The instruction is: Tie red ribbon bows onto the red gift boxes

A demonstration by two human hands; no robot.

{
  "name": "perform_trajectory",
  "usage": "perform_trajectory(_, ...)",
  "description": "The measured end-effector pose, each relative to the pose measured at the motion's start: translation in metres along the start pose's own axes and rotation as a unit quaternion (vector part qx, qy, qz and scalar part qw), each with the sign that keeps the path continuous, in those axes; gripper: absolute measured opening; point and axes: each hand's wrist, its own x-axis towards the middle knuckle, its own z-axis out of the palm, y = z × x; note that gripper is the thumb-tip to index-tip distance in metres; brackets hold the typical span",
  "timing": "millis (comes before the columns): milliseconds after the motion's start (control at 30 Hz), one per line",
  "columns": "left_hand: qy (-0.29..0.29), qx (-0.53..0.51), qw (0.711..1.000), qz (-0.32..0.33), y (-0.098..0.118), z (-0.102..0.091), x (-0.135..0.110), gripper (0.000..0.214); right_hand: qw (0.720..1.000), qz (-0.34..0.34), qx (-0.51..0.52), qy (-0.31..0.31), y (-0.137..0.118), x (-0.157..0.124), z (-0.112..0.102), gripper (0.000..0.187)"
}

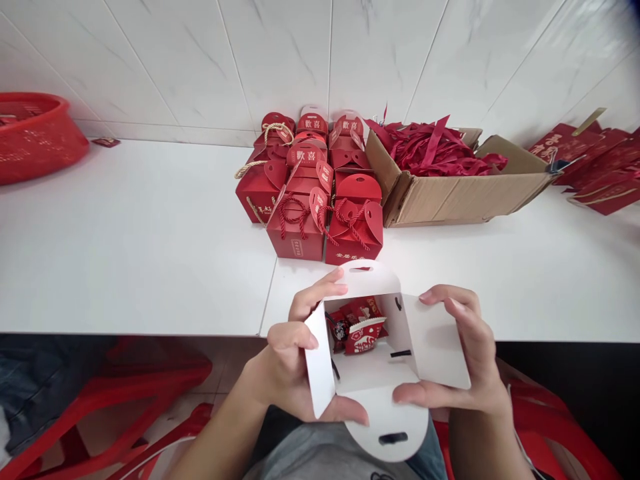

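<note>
Between my two hands is a gift box (pixel 367 367) with a white inside, its flaps spread and its top unclosed. My left hand (pixel 295 353) grips its left side, thumb on the near flap and fingers around the left and far flaps. On the right, my right hand (pixel 470 353) holds the right flap, thumb on the near flap. Several small red printed packets (pixel 364 335) lie inside, toward the far left. The near flap (pixel 390 427) is rounded and has a slot. The box is tilted toward me at the table's front edge.
Several closed red gift boxes (pixel 300 227) with rope handles stand grouped beyond my hands. A cardboard box (pixel 460 200) of dark red ribbons (pixel 435 150) is right of them. Red bags (pixel 600 160) lie far right; a red plastic basket (pixel 40 143) stands far left. Red stools (pixel 125 393) are below the white table (pixel 125 253).
</note>
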Motion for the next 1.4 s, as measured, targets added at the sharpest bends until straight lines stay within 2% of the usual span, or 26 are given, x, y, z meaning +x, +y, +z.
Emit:
perform_trajectory(200, 0.016, -0.028, 0.999, 0.010, -0.003, 0.002, 0.003, 0.089, 0.999, 0.015, 0.034, 0.000, 0.001, 0.000, 0.001, 0.101)
perform_trajectory(400, 0.038, -0.031, 0.999, 0.006, -0.014, 0.006, 0.005, 0.093, 0.998, 0.031, 0.048, 0.007, 0.007, 0.004, 0.005, 0.101)
perform_trajectory(567, 0.041, -0.052, 0.998, -0.012, -0.021, 0.007, 0.010, 0.087, 0.993, 0.068, 0.096, 0.022, 0.015, 0.006, 0.013, 0.097)
perform_trajectory(733, 0.053, -0.074, 0.996, -0.021, -0.023, 0.010, 0.010, 0.082, 0.985, 0.092, 0.143, 0.042, 0.017, 0.007, 0.017, 0.092)
perform_trajectory(933, 0.077, -0.063, 0.994, -0.045, -0.026, 0.013, 0.011, 0.081, 0.980, 0.101, 0.143, 0.089, 0.017, 0.012, 0.026, 0.090)
perform_trajectory(1167, 0.112, -0.112, 0.986, -0.047, -0.030, 0.018, 0.008, 0.079, 0.938, 0.137, 0.265, 0.176, 0.021, 0.009, 0.049, 0.081)
perform_trajectory(1300, 0.141, -0.118, 0.982, -0.034, -0.029, 0.022, 0.008, 0.084, 0.914, 0.139, 0.325, 0.196, 0.023, 0.004, 0.055, 0.089)
perform_trajectory(1400, 0.136, -0.123, 0.983, -0.032, -0.025, 0.026, 0.008, 0.094, 0.909, 0.130, 0.343, 0.199, 0.021, 0.003, 0.057, 0.094)
